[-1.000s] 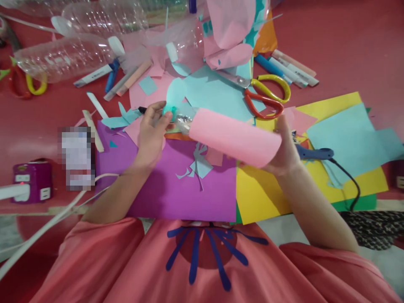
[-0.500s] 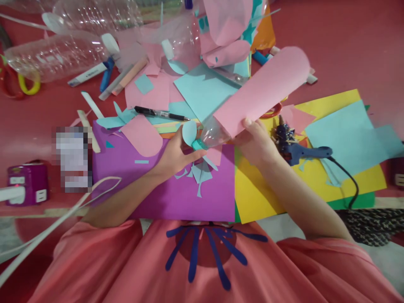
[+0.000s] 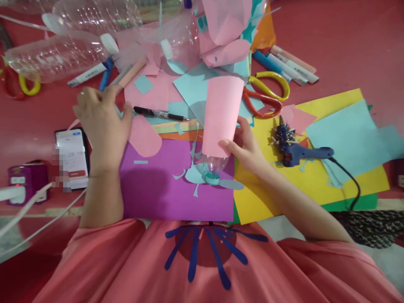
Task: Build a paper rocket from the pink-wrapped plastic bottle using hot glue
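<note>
On the purple sheet (image 3: 164,198), the pink-wrapped bottle (image 3: 221,115) now stood cap down, gripped by the right hand (image 3: 246,145). The left hand (image 3: 99,118) had let go and lay spread, empty, beside the black pen (image 3: 159,113). Scissors (image 3: 268,90), glue gun (image 3: 303,152) and paper scraps cluttered the red floor (image 3: 347,46).

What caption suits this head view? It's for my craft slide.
Right hand stands a pink-wrapped bottle cap-down on purple paper; left hand reaches beside a black pen.
</note>
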The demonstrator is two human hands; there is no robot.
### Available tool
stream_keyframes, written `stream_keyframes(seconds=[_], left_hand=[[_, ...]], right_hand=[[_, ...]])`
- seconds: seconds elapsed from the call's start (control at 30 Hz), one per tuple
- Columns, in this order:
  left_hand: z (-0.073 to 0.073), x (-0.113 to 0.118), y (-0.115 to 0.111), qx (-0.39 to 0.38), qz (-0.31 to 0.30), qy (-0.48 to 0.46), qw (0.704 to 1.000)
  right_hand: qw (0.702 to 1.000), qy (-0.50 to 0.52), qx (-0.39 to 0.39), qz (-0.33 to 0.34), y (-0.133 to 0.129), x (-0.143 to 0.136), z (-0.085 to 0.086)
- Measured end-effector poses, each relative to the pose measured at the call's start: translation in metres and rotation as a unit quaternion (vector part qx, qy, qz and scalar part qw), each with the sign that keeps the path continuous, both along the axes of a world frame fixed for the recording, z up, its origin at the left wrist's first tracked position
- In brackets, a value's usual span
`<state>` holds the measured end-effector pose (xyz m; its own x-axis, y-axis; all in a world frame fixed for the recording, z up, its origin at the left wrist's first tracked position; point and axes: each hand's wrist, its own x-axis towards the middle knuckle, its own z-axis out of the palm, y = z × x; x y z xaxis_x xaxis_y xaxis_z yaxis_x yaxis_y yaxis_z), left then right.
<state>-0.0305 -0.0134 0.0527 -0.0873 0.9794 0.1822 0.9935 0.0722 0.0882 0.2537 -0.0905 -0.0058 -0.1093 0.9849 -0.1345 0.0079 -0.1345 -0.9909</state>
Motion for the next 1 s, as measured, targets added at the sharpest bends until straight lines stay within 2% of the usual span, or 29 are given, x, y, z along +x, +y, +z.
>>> stream_keyframes(seconds=[0.1, 0.27, 0.37, 0.43, 0.47, 0.5, 0.57, 0.6, 0.67, 0.73, 0.8, 0.9, 0.97, 1.0], left_hand=[[0.002, 0.005, -0.001, -0.036, 0.028, 0.024, 0.999], [-0.001, 0.001, 0.004, -0.095, 0.016, -0.002, 0.995], [-0.007, -0.002, 0.009, -0.052, 0.032, 0.011, 0.998], [-0.014, -0.003, 0.011, 0.011, 0.043, 0.015, 0.999], [-0.019, -0.003, 0.01, 0.05, 0.03, 0.002, 0.998], [-0.023, -0.002, 0.008, 0.096, -0.026, -0.016, 0.995], [-0.032, 0.007, -0.002, 0.146, -0.21, -0.073, 0.964], [-0.036, 0.014, -0.009, 0.141, -0.309, -0.103, 0.935], [-0.043, 0.032, -0.024, 0.063, -0.428, -0.137, 0.891], [-0.05, 0.05, -0.037, 0.032, -0.535, -0.136, 0.834], [-0.055, 0.062, -0.043, 0.017, -0.574, -0.138, 0.807], [-0.06, 0.066, -0.044, 0.045, -0.588, -0.164, 0.791], [-0.061, 0.064, -0.042, 0.055, -0.585, -0.173, 0.791], [-0.061, 0.062, -0.042, 0.057, -0.584, -0.175, 0.79]], right_hand=[[0.999, -0.048, 0.016, -0.002, 0.001, 0.002, -0.007], [0.994, -0.099, 0.05, -0.016, 0.003, 0.007, -0.01], [0.991, -0.123, 0.059, -0.006, 0.002, 0.007, -0.007], [0.989, -0.136, 0.064, -0.005, 0.001, 0.006, -0.005], [0.987, -0.144, 0.065, -0.01, 0.001, 0.006, -0.003], [0.986, -0.152, 0.063, -0.017, 0.001, 0.006, 0.0], [0.984, -0.165, 0.05, -0.034, 0.001, 0.009, 0.01], [0.983, -0.171, 0.04, -0.043, 0.001, 0.011, 0.017], [0.98, -0.186, 0.031, -0.062, -0.004, 0.021, 0.036], [0.968, -0.236, 0.044, -0.077, -0.013, 0.037, 0.055], [0.94, -0.302, 0.072, -0.141, -0.026, 0.06, 0.07], [0.856, -0.458, 0.076, -0.229, -0.049, 0.103, 0.073], [0.817, -0.535, 0.01, -0.217, -0.06, 0.13, 0.064], [0.805, -0.564, -0.02, -0.182, -0.065, 0.142, 0.058]])
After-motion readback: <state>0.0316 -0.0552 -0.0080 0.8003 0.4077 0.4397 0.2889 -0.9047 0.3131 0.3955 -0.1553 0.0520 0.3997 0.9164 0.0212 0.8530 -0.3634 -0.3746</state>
